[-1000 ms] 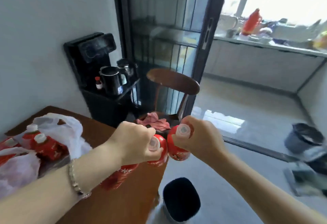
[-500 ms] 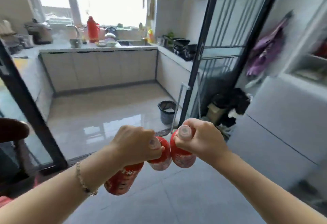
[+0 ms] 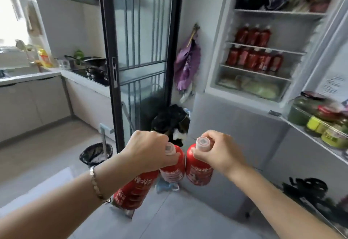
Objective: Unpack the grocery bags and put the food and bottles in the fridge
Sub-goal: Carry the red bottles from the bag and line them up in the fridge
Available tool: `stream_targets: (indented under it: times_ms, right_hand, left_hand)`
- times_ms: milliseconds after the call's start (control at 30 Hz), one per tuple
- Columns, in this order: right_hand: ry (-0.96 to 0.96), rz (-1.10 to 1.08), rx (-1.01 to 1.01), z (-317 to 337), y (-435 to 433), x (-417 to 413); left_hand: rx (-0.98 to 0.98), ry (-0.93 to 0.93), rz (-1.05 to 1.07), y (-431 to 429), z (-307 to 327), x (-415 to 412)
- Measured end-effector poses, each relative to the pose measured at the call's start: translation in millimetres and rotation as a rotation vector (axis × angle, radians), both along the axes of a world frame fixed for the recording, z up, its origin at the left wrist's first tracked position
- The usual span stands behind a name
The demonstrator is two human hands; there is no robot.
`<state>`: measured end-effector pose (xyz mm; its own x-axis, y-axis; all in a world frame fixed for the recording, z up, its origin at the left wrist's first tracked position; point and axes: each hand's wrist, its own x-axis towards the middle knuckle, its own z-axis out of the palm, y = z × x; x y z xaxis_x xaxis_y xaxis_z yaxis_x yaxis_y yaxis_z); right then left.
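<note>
My left hand (image 3: pixel 148 151) grips two red bottles by their necks: one (image 3: pixel 172 171) hangs upright, the other (image 3: pixel 133 191) tilts down to the left under my wrist. My right hand (image 3: pixel 220 151) holds a third red bottle (image 3: pixel 199 172) round its white cap. All three hang over the grey floor in front of the open fridge (image 3: pixel 218 54) at the upper right. Rows of the same red bottles (image 3: pixel 254 57) stand on two of its middle shelves.
The fridge door (image 3: pixel 320 123) swings open at the right, its racks full of jars. A black-framed glass sliding door (image 3: pixel 139 50) stands ahead. A black bin (image 3: pixel 96 154) sits on the floor at left, dark bags (image 3: pixel 169 120) beside the fridge, kitchen counter (image 3: pixel 28 76) far left.
My view has swung right, from the table and grocery bags past the kitchen to the open fridge. Both hands still hold the same bottles in front of me.
</note>
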<state>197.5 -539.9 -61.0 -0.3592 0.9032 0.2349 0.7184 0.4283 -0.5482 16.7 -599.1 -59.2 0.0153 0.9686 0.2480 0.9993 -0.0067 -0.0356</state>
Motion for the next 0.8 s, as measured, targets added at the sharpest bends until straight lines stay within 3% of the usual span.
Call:
stream_targets:
  times_ms: [367,800]
  right_hand:
    - [0.069,-0.395,0.007,30,191,9]
    - [0.075,-0.455,0.240,89,453,106]
  left_hand:
    - [0.030,0.053,-0.297,255,44,13]
    - [0.150,-0.003,-0.316,525,103,116]
